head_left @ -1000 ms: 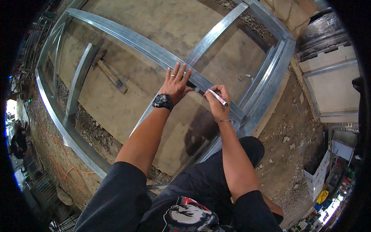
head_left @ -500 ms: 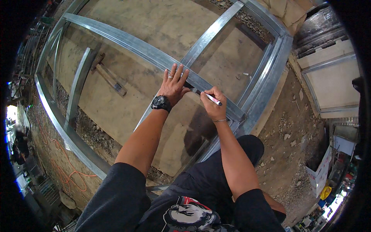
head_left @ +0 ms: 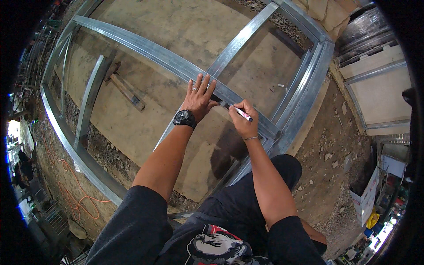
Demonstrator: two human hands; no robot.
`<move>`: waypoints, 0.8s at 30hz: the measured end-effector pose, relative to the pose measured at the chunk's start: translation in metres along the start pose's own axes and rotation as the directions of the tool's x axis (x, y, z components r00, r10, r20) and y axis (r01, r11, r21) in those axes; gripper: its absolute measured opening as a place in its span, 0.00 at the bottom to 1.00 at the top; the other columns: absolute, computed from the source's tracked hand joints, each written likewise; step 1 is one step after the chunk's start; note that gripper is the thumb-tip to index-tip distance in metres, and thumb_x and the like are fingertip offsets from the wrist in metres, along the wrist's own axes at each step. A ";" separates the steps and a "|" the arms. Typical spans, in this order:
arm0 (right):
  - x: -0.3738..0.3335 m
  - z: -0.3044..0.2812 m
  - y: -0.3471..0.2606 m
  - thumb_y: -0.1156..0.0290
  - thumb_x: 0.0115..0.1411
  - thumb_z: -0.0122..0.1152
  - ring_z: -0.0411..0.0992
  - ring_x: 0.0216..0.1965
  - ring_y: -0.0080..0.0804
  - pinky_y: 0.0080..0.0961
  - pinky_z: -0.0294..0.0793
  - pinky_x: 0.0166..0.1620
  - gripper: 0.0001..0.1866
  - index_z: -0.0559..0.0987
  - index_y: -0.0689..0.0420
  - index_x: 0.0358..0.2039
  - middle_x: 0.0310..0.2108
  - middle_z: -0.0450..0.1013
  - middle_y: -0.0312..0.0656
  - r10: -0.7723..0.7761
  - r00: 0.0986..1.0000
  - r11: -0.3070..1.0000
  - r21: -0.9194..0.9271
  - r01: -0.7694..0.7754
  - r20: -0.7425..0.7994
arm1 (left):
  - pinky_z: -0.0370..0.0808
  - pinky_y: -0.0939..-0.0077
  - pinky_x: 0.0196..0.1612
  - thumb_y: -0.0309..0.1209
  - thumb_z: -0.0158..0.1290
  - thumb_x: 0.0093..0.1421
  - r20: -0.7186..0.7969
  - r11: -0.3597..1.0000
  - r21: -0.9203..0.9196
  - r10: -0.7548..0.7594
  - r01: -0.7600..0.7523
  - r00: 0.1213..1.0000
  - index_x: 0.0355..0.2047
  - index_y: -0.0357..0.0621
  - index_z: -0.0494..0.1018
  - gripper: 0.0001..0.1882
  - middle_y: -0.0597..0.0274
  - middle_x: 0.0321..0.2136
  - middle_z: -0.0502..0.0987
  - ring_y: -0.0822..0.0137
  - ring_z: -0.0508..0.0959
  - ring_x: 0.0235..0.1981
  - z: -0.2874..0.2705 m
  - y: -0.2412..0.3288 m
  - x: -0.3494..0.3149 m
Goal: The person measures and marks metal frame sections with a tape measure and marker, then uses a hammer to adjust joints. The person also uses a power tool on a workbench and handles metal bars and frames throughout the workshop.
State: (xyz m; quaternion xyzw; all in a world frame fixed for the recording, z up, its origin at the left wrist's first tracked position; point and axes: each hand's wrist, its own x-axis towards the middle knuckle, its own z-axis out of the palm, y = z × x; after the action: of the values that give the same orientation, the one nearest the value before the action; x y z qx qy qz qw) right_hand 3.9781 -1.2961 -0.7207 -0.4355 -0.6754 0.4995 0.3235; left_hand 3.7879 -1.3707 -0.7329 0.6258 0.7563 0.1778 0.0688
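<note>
Marker (head_left: 242,113) pinched in my right hand (head_left: 242,120) | left hand (head_left: 198,98) flat, fingers spread on steel stud (head_left: 176,64) | I'd keep stud pinned, stroke short.

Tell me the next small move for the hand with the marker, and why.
Probably draw the tip a short way across the metal stud. The right hand holds the marker with its tip down by the left hand's fingertips, and the left hand lies flat on the stud, seemingly steadying the spot.
</note>
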 end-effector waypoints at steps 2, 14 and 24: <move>0.001 0.000 0.001 0.74 0.56 0.69 0.68 0.26 0.17 0.23 0.71 0.31 0.10 0.74 0.61 0.28 0.22 0.74 0.38 -0.045 0.999 0.999 0.003 0.045 0.000 | 0.53 0.40 0.73 0.43 0.67 0.56 0.000 1.000 0.009 0.003 -0.003 1.000 0.70 0.50 0.60 0.45 0.52 0.73 0.55 0.46 0.49 0.76 0.000 0.001 0.000; -0.021 0.012 -0.020 0.74 0.64 0.63 0.79 0.37 0.43 0.33 0.77 0.41 0.06 0.77 0.61 0.40 0.36 0.78 0.49 -0.378 0.904 0.904 -0.290 0.314 -0.200 | 0.51 0.40 0.74 0.41 0.67 0.55 -0.013 0.999 -0.031 0.010 -0.010 1.000 0.71 0.49 0.59 0.46 0.52 0.73 0.55 0.46 0.50 0.75 0.001 -0.002 -0.001; 0.003 0.023 0.010 0.70 0.60 0.59 0.74 0.43 0.45 0.42 0.70 0.49 0.10 0.76 0.50 0.44 0.40 0.74 0.44 -0.489 0.814 0.543 -0.621 0.565 0.314 | 0.53 0.44 0.74 0.44 0.73 0.48 -0.088 0.981 -0.183 -0.076 0.059 0.993 0.66 0.39 0.60 0.51 0.38 0.69 0.58 0.41 0.52 0.74 0.001 0.000 0.004</move>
State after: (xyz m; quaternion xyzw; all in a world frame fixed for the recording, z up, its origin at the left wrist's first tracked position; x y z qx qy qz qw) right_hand 3.9595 -1.3008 -0.7370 -0.2735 -0.9254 0.1122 0.2371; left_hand 3.7869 -1.3662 -0.7332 0.5819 0.7603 0.2724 0.0953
